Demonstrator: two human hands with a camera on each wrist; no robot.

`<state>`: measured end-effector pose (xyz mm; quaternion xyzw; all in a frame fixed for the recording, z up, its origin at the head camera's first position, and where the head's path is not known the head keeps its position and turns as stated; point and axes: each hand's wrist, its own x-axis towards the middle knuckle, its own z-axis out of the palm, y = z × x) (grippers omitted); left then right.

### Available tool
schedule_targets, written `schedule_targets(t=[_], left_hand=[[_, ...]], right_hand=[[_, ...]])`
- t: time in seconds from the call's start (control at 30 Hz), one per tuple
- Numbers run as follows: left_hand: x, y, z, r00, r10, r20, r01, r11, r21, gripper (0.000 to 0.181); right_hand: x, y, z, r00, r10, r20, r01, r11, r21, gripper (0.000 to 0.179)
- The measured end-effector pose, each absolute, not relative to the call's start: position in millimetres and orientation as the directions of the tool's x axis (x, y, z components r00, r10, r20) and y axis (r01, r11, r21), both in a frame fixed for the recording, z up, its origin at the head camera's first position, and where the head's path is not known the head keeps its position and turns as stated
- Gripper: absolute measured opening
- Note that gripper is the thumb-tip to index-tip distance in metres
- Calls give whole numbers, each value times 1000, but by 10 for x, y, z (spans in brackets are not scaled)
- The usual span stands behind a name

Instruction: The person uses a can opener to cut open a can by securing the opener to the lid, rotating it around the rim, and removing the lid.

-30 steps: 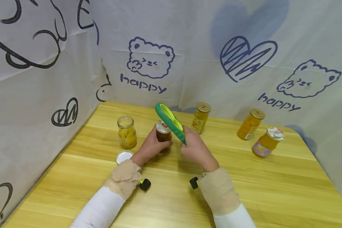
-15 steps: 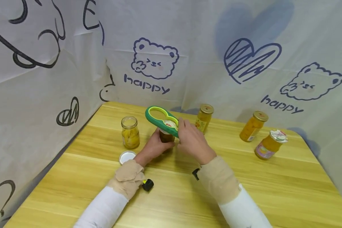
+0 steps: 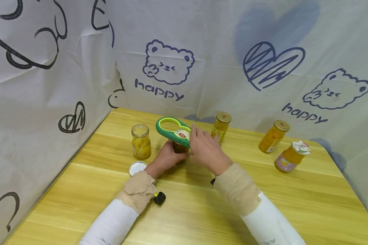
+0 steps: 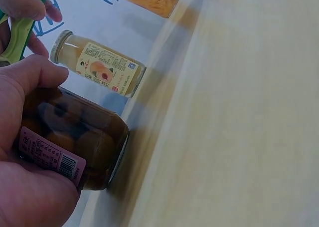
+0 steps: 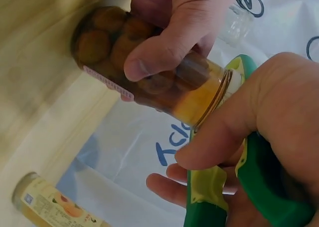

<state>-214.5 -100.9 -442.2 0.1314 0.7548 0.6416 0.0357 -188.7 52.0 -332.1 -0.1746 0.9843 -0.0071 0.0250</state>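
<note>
My left hand (image 3: 167, 158) grips a glass jar of dark round fruit (image 4: 75, 132) around its body, low over the table. In my right hand (image 3: 207, 149) is a green jar opener (image 3: 168, 135) with a lime inner edge and two round holes. The opener's near hole sits around the jar's pale printed lid (image 3: 182, 133), which shows through it; the far hole frames bare table. Seen from the right wrist, my thumb lies along the opener (image 5: 269, 182) close to the jar's rim, while the other fingers reach beneath it.
Left of my hands stands a lidless jar of yellow fruit (image 3: 141, 148), with a loose white lid (image 3: 137, 167) in front. A gold-lidded jar (image 3: 219, 129) is behind my right hand. Farther right are another gold-lidded jar (image 3: 273, 137) and a squat jar (image 3: 289, 158). White cloth hangs behind.
The jar opener has come down from a steep tilt above the jar and now lies flatter, around its lid. My right hand turned and lowered with it; my left hand kept its grip.
</note>
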Motion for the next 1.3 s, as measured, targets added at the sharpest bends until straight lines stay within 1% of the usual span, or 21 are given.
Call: schedule_targets(t=[0.17,0.33,0.57,0.67,0.83,1.0,1.17,1.3], left_hand=[[-2141,-1019,-4402,-954,270,133,165,100,981,73],[-2165,-1006,-4394,-950,279,139,169,88,982,76],[-2195,-988,-4371,-949,271,160,186,73,980,76],[-2190,-1000,-4367,-952,265,153,178,73,981,75],[-2176,-1014,-4385,-956,257,138,161,70,985,74],[-2171,-993,-4423,-960,234,150,167,52,985,73],[-2182,-961,-4430,-967,191,169,185,72,980,71],[-2183,-948,-4427,-972,169,165,186,118,975,67]], right_hand=[[-1873,461,-3319,-937,-337,-93,-338,941,-3,106],[-1873,467,-3316,-927,-356,-119,-361,932,26,104],[-1889,492,-3246,-908,-405,-104,-412,910,51,99],[-1901,480,-3221,-896,-426,-125,-435,898,64,98],[-1925,488,-3213,-875,-454,-165,-466,884,37,99],[-1939,507,-3234,-867,-472,-160,-483,875,35,99],[-1947,523,-3260,-879,-460,-129,-468,883,41,98],[-1909,548,-3304,-923,-379,-60,-380,925,3,96]])
